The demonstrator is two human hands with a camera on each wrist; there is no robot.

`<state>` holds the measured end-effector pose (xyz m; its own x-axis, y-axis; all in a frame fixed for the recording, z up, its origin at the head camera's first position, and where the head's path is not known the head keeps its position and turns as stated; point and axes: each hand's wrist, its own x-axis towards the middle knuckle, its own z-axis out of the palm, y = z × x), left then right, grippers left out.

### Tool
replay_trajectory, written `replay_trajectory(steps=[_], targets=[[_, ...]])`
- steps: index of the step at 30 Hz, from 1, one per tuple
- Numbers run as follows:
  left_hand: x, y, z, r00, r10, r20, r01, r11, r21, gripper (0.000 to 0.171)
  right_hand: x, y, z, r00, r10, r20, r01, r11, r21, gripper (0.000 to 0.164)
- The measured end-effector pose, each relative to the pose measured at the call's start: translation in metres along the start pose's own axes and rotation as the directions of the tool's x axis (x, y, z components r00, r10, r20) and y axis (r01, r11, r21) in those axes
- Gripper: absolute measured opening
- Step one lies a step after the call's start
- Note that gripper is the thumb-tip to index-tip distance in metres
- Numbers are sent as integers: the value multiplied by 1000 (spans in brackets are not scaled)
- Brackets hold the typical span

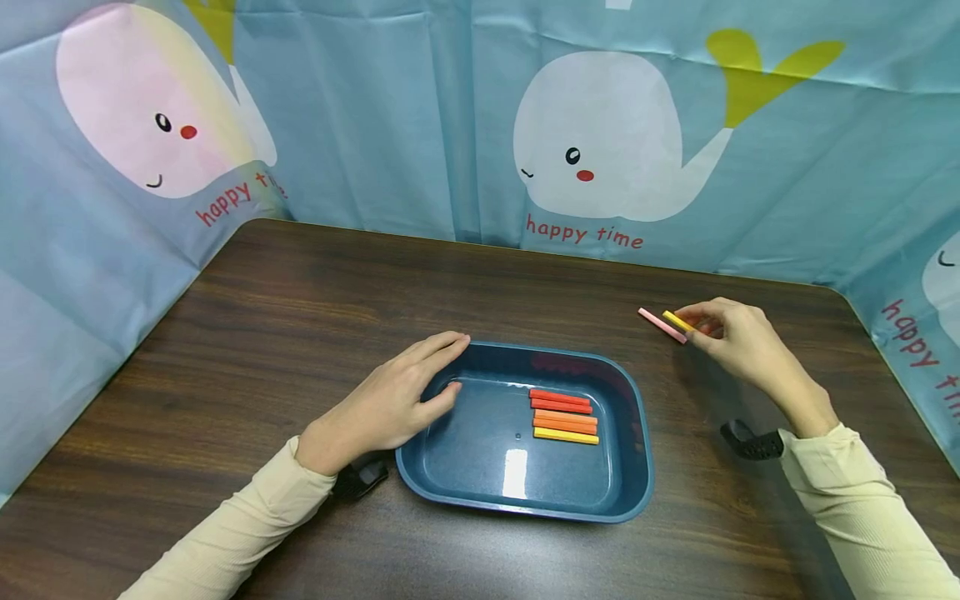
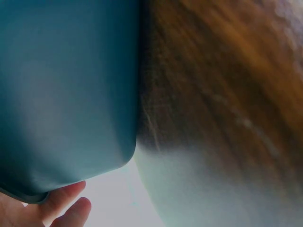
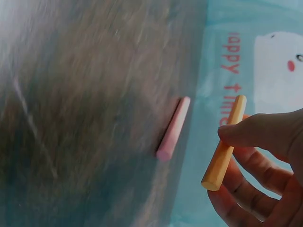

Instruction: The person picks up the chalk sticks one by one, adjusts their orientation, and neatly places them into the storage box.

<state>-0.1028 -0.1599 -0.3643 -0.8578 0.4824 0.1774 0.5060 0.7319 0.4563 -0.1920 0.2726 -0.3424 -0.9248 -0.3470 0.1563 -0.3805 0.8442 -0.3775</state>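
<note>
My right hand (image 1: 738, 342) pinches a yellow chalk stick (image 3: 222, 146) between thumb and fingers, held up over the far right part of the table. Just beside it on the tabletop lies a pink chalk stick (image 1: 660, 324). My left hand (image 1: 390, 400) grips the left rim of a blue plastic tray (image 1: 637, 450), thumb over the inner side; in the left wrist view, fingertips (image 2: 75, 213) show beyond the tray's outer wall. Inside the tray, red chalk sticks (image 1: 561, 402), orange chalk sticks (image 1: 565, 420) and a yellow chalk stick (image 1: 566, 436) lie side by side.
The dark wood-grain table (image 1: 300, 292) ends at the back against a blue curtain (image 1: 375, 125) printed with whales. Dark wrist straps (image 1: 753, 442) sit at both sleeve cuffs.
</note>
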Motion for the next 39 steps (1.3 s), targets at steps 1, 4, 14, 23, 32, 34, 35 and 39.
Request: replay_trajectory(steps=[1,4,14,23,32,34,35,39], targets=[[0,0,0,1000,1,0,-1,1000,2,58,-1,-2,0,1000,-14,-16,14,1000,3,28],[0,0,0,1000,8,0,-8,1000,1,58,-4,-6,0,997,-46,-58,47,999,21,27],[-1,1,-2,1000,-6,6,6,1000,-2,57,-14,-22,0,989,-96,-112,106,991,85,29],[-1,0,-1,1000,-14,14,14,1000,-1,57,-24,-39,-2,982,-133,-136,147,984,98,31],[0,0,-2,1000,-20,24,20,1000,-6,58,-36,-66,-3,950,-243,-197,268,957,110,39],[0,0,-2,1000,-15,22,15,1000,-5,58,-37,-70,-3,943,-261,-206,289,950,118,41],[0,0,-2,1000,-13,20,13,1000,-3,58,-38,-73,-3,940,-268,-211,298,947,122,42],[0,0,0,1000,-3,8,3,1000,1,58,-39,-80,-2,931,-288,-225,322,938,131,44]])
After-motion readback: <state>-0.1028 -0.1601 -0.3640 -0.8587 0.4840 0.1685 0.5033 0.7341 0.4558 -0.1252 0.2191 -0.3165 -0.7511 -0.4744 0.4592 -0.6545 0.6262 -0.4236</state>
